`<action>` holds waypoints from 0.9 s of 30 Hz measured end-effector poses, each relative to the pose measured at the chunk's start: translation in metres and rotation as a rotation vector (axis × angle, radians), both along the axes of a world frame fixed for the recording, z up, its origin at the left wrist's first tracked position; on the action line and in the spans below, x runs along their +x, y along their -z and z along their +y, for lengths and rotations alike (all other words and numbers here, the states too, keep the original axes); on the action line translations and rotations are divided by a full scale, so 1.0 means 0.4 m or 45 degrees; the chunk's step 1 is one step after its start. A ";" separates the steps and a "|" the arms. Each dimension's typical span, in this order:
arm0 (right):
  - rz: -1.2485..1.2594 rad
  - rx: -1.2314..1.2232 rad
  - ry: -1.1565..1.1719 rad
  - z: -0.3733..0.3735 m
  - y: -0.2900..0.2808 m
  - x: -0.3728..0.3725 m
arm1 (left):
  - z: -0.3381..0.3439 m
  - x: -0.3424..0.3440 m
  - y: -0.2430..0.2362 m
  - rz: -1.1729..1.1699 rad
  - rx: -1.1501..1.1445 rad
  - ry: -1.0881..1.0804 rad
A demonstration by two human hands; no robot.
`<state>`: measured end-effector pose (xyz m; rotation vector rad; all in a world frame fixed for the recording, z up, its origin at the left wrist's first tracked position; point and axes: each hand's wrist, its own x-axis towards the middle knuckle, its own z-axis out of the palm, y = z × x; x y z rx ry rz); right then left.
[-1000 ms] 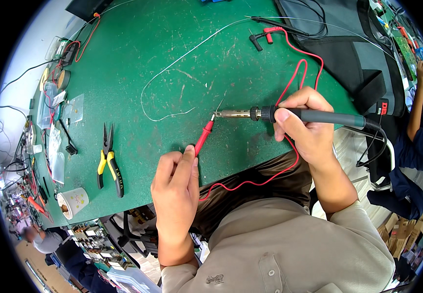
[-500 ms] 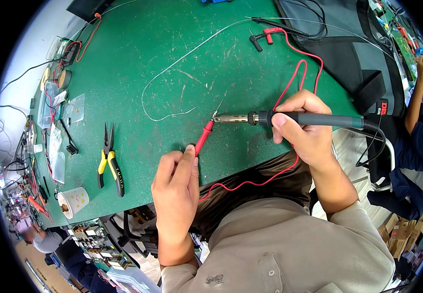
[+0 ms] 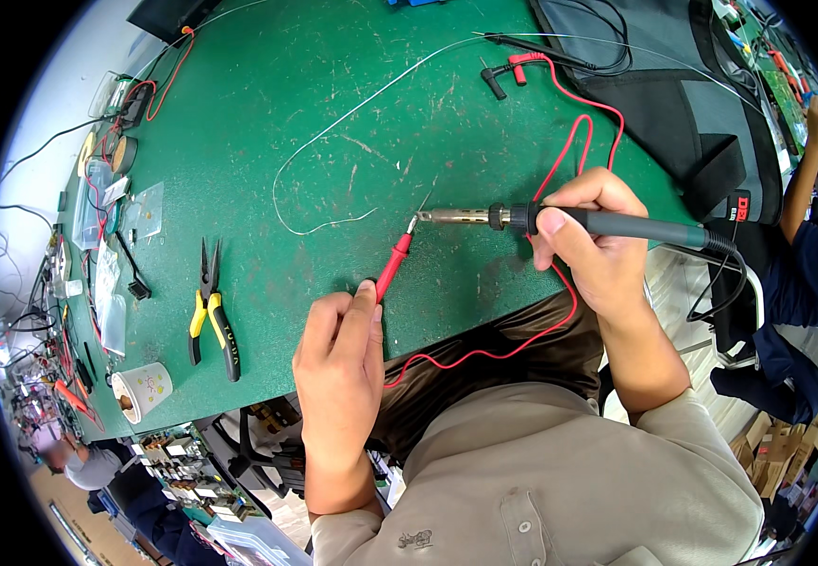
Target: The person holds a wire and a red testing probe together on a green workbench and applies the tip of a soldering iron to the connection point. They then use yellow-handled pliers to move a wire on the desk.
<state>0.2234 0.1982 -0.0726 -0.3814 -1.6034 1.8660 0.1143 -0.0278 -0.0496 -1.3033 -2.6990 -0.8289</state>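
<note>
My left hand is closed on a red test probe, its thin metal tip pointing up and away from me over the green mat. In my right hand is a soldering iron with a dark grey handle, lying nearly level. The iron's metal end is at the base of the probe's bare tip; whether they touch I cannot tell. A red lead runs from below my left hand past my right hand to angled plugs at the back. A thin solder wire curves across the mat, its loose end left of the probe.
Yellow-and-black needle-nose pliers lie left of my left hand. A paper cup rests tipped at the near left edge. At the back right are a black-and-grey bag and a black probe lead. Another person's arm shows far right.
The soldering iron and my right hand have shifted slightly right and up, along the probe's tip. My left hand and the red probe have hardly moved.
</note>
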 end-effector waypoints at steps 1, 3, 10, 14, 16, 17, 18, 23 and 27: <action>0.009 -0.006 0.008 0.001 0.002 0.001 | 0.000 0.000 0.000 0.006 -0.008 0.002; 0.016 -0.014 0.013 0.003 0.002 0.003 | -0.001 0.000 0.002 0.029 -0.017 0.012; 0.006 -0.037 0.002 0.005 0.002 0.005 | 0.000 -0.003 -0.003 0.029 -0.020 0.040; -0.002 -0.037 0.009 0.000 -0.003 0.003 | 0.001 0.003 -0.011 0.024 -0.083 0.021; -0.003 -0.043 0.003 0.001 -0.002 0.004 | 0.001 0.005 -0.011 0.021 -0.097 0.005; -0.004 -0.045 -0.002 0.001 -0.002 0.003 | 0.001 0.006 -0.011 0.019 -0.104 -0.005; -0.002 -0.051 0.002 0.001 -0.002 0.003 | 0.002 0.007 -0.013 0.029 -0.118 -0.005; 0.017 -0.060 0.004 0.002 0.000 0.003 | 0.003 0.000 -0.021 0.078 -0.165 0.036; 0.024 -0.063 0.003 0.002 0.000 0.002 | 0.000 -0.008 -0.017 0.114 -0.154 0.089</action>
